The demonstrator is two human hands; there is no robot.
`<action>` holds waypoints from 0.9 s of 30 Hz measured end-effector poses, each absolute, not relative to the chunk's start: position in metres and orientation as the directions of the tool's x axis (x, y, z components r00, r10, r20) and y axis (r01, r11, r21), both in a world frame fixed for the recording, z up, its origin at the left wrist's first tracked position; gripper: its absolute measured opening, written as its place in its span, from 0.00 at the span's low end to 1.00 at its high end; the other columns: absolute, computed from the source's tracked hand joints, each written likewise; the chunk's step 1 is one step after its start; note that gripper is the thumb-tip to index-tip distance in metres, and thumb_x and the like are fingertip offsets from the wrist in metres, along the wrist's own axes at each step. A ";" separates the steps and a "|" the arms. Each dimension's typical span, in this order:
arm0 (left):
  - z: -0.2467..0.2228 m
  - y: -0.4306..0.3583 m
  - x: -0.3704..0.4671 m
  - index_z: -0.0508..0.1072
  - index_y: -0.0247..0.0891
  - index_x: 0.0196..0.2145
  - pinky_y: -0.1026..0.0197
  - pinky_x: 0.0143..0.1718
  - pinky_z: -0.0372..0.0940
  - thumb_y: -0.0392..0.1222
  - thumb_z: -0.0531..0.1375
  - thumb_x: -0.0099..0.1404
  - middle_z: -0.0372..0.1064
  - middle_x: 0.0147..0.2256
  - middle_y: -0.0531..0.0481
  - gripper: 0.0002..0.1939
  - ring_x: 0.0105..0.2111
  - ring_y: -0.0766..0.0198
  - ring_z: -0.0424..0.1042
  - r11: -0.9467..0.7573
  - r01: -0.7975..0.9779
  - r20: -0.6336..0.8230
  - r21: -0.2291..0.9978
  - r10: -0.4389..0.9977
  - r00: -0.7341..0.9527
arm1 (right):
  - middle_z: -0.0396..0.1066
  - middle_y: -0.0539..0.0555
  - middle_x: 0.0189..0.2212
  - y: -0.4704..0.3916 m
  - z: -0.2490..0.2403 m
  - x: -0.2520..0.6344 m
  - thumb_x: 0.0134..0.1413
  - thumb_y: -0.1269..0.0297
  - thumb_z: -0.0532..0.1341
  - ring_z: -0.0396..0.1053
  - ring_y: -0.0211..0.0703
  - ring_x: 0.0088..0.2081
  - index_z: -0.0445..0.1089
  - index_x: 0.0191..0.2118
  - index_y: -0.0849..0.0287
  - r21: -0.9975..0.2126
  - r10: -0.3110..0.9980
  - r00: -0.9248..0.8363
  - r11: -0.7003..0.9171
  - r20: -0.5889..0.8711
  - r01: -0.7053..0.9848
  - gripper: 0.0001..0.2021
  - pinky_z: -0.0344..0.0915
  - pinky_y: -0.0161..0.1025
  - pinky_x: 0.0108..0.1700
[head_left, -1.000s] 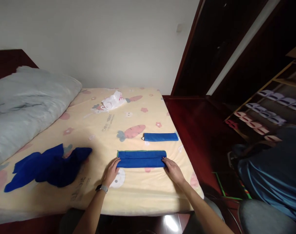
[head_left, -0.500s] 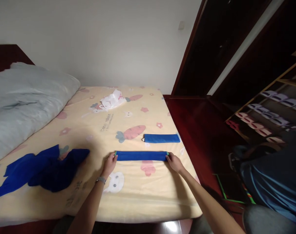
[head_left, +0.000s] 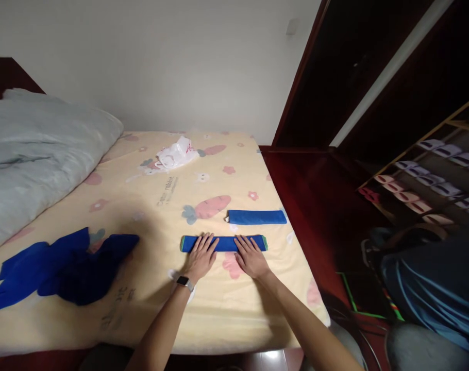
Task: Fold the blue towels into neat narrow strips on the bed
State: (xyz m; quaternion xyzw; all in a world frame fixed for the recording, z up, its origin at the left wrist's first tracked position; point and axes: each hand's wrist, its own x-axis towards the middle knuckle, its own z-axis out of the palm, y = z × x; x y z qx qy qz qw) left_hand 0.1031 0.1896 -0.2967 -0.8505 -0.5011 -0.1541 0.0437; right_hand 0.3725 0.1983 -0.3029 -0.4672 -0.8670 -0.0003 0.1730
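Note:
A blue cloth with green edging (head_left: pixel 225 243), folded into a long narrow strip, lies across the bed in front of me. My left hand (head_left: pixel 202 257) rests flat on its left half, fingers stretched out. On the right half lies my right hand (head_left: pixel 252 256), also flat with fingers spread. Just beyond them is a second folded blue cloth (head_left: pixel 256 217), shorter, with a small white tag at its left end. Off to the left, crumpled blue cloths (head_left: pixel 70 265) lie in a loose heap.
The bed (head_left: pixel 149 319) has a yellow sheet printed with carrots and rabbits. A white plastic bag (head_left: pixel 177 153) lies towards the wall, and a grey quilt (head_left: pixel 41 147) is bunched at left. Slippers (head_left: pixel 431 180) fill a rack at right; dark blue fabric (head_left: pixel 431 288) is nearby.
Both hands have let go of the strip's ends and moved inward, now lying flat on top of it. The view has shifted slightly.

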 end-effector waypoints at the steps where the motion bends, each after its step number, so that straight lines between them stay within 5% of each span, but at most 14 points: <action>1: -0.302 0.190 0.102 0.52 0.44 0.70 0.46 0.68 0.49 0.45 0.48 0.74 0.52 0.69 0.47 0.29 0.69 0.54 0.51 -0.489 0.869 0.294 0.075 0.844 0.449 | 0.53 0.57 0.69 0.199 -0.309 0.375 0.70 0.59 0.48 0.48 0.50 0.70 0.52 0.71 0.60 -0.155 0.815 -0.504 0.559 0.286 0.815 0.27 0.44 0.51 0.69; 9: -0.324 0.192 0.031 0.50 0.40 0.70 0.48 0.69 0.50 0.45 0.47 0.74 0.53 0.69 0.44 0.30 0.69 0.57 0.52 -0.421 0.902 0.291 0.096 0.879 0.379 | 0.53 0.58 0.69 0.212 -0.330 0.449 0.63 0.67 0.51 0.52 0.51 0.68 0.50 0.71 0.63 -0.196 0.894 -0.387 0.431 0.227 0.881 0.31 0.52 0.52 0.68; 17: -0.323 0.198 0.001 0.64 0.42 0.64 0.51 0.66 0.58 0.35 0.47 0.69 0.62 0.65 0.47 0.27 0.65 0.60 0.60 -0.358 0.867 0.290 0.345 0.920 0.265 | 0.68 0.57 0.60 0.222 -0.310 0.451 0.57 0.73 0.53 0.66 0.51 0.60 0.66 0.62 0.57 -0.510 0.952 -0.251 0.306 0.175 0.804 0.26 0.61 0.51 0.62; 23: -0.311 0.208 -0.004 0.74 0.43 0.50 0.53 0.53 0.70 0.46 0.52 0.68 0.77 0.48 0.45 0.18 0.49 0.55 0.76 -0.207 0.763 0.296 0.613 0.955 0.021 | 0.72 0.59 0.53 0.226 -0.297 0.463 0.64 0.56 0.55 0.69 0.52 0.53 0.72 0.51 0.56 -0.799 0.957 -0.205 0.286 0.207 0.529 0.17 0.64 0.50 0.58; 27: -0.292 0.202 0.006 0.74 0.41 0.43 0.60 0.30 0.69 0.58 0.56 0.64 0.72 0.28 0.52 0.20 0.28 0.59 0.72 -0.023 0.604 0.100 0.797 0.990 -0.094 | 0.72 0.52 0.29 0.215 -0.276 0.483 0.58 0.40 0.60 0.70 0.45 0.31 0.70 0.35 0.57 -0.921 0.988 -0.152 0.052 -0.008 0.385 0.22 0.70 0.42 0.37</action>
